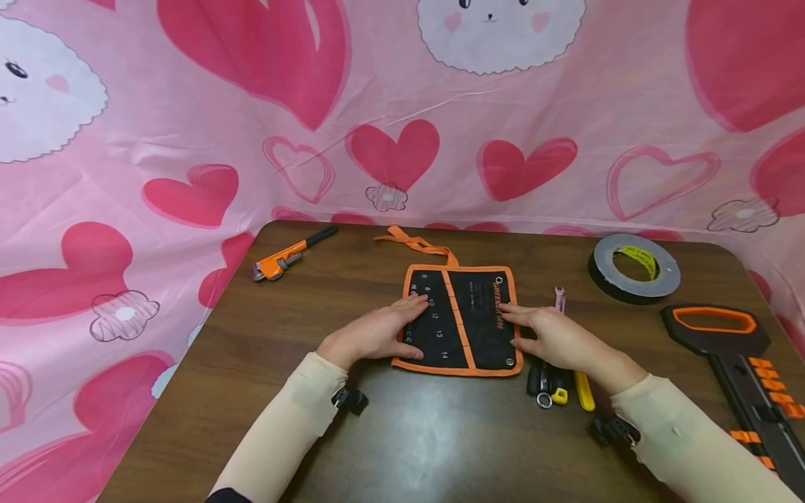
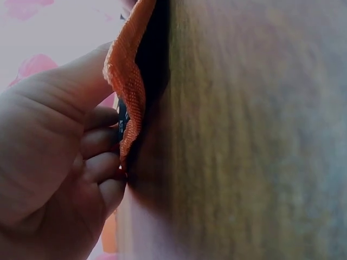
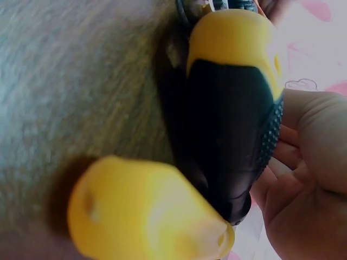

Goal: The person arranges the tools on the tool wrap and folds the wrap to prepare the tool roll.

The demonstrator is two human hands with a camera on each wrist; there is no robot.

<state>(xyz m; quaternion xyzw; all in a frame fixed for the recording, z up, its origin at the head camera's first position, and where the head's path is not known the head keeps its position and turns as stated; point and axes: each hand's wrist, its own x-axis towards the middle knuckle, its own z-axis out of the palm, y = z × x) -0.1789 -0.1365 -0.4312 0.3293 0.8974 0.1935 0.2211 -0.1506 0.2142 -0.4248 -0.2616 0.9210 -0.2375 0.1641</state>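
A black tool pouch (image 1: 481,328) with orange trim and printed size numbers lies spread flat on the table. My left hand (image 1: 383,330) rests on its left side, fingers and thumb extended over the cloth. In the left wrist view, the thumb (image 2: 81,76) lies against the orange trim (image 2: 127,70). My right hand (image 1: 556,335) touches the pouch's right edge with its fingertips. Below and beside that hand are a black-and-yellow screwdriver handle (image 3: 227,119), a yellow handle (image 3: 146,211) and a small open-end wrench (image 1: 560,299), partly hidden by the hand.
An orange pipe wrench (image 1: 274,265) lies at the back left. Orange tie straps (image 1: 415,242) trail behind the pouch. Toward the right are a roll of grey tape (image 1: 663,276) and a black-and-orange long-handled tool (image 1: 717,339). A pink heart-print curtain (image 1: 453,161) hangs behind the brown table (image 1: 402,447).
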